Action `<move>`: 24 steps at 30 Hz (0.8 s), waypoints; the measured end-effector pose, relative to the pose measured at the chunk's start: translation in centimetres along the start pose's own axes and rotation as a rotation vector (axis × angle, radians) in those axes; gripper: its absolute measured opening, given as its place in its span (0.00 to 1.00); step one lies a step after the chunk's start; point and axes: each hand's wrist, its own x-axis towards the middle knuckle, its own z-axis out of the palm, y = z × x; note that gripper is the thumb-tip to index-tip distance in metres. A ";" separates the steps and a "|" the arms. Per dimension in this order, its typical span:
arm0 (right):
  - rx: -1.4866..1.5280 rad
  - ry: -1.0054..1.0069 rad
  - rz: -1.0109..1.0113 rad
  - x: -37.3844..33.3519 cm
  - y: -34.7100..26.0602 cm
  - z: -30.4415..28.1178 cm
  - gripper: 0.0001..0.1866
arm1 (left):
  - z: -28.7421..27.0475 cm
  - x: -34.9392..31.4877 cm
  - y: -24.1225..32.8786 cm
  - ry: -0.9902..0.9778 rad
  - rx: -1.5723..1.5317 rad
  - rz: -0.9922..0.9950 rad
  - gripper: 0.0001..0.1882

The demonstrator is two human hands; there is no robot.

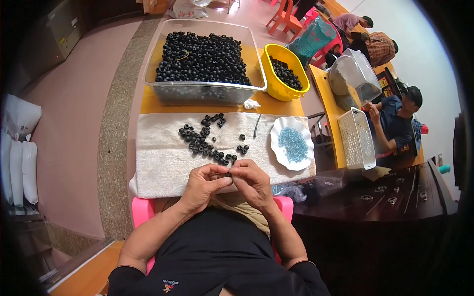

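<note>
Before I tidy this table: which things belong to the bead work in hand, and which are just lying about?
In use: left hand and right hand pinching a black bead; loose black beads on the white towel; plate of blue beads.

Lying about: crumpled tissue; white slotted basket; pink stool.

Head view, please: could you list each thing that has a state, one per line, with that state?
Left hand: pinched on a small black ring.
Right hand: pinching the same ring.
Clear tub: lidless, heaped with black rings.
Yellow bucket: open, partly filled with black rings.
White plate: holding blue beads.
White towel: spread flat, loose rings scattered on it.
</note>
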 end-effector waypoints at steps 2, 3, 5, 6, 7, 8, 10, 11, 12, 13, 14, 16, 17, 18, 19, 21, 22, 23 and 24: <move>0.035 0.005 0.057 -0.3 0.4 -0.1 0.10 | 0.1 0.0 0.0 0.002 0.022 0.010 0.12; 0.036 0.005 0.057 -0.3 0.4 -0.1 0.10 | 0.2 0.0 0.0 0.003 0.044 0.020 0.12; 0.043 -0.009 0.104 -0.4 0.3 -0.2 0.10 | 0.0 0.1 -0.4 -0.004 0.054 0.039 0.12; 0.044 -0.011 0.104 -0.4 0.3 -0.1 0.10 | -0.1 0.2 -0.5 -0.015 0.062 0.058 0.12; 0.053 0.006 0.112 -0.5 0.4 0.0 0.11 | 0.0 0.2 -0.5 -0.014 0.062 0.056 0.12; 0.061 0.023 0.119 -0.6 0.4 0.1 0.11 | 0.1 0.1 -0.4 -0.035 0.065 0.046 0.11; 0.073 0.038 0.112 -0.6 0.4 0.2 0.11 | 0.1 0.1 -0.2 -0.049 0.071 0.035 0.11; 0.086 0.052 0.103 -0.6 0.4 0.3 0.11 | 0.1 0.1 -0.2 -0.043 0.037 0.011 0.10; 0.093 0.050 0.106 -0.6 0.3 0.3 0.11 | 0.1 0.1 -0.2 -0.037 0.003 -0.013 0.09; 0.057 0.051 0.085 -0.5 0.2 0.3 0.11 | 0.0 0.0 -0.1 -0.038 0.004 -0.014 0.09; 0.021 0.053 0.064 -0.6 0.1 0.4 0.11 | 0.0 0.0 -0.1 -0.037 -0.032 -0.020 0.09; 0.009 0.063 0.027 -0.8 0.3 0.6 0.11 | 0.1 0.0 -0.1 -0.036 -0.066 -0.027 0.08; -0.002 0.073 -0.010 -0.8 0.3 0.7 0.11 | 0.1 0.0 -0.2 -0.040 -0.098 -0.042 0.08; -0.002 0.075 -0.010 -0.9 0.2 0.7 0.11 | 0.1 0.0 -0.2 -0.043 -0.129 -0.059 0.08; -0.030 0.072 -0.027 -0.8 -0.1 0.8 0.12 | 0.0 0.0 -0.3 -0.043 -0.127 -0.058 0.08; -0.055 0.071 -0.044 -0.6 -0.7 0.6 0.13 | -0.1 0.0 -0.3 -0.050 -0.146 -0.065 0.08; -0.141 0.023 -0.094 -0.3 -1.1 -0.1 0.13 | 0.0 0.0 -0.2 -0.046 -0.142 -0.066 0.08; -0.223 -0.029 -0.144 0.3 -1.8 -0.7 0.14 | 0.0 -0.1 -0.2 -0.035 -0.131 -0.069 0.08; -0.304 -0.007 -0.195 0.8 -3.0 -1.7 0.14 | 0.2 -0.1 -0.2 -0.022 -0.119 -0.073 0.08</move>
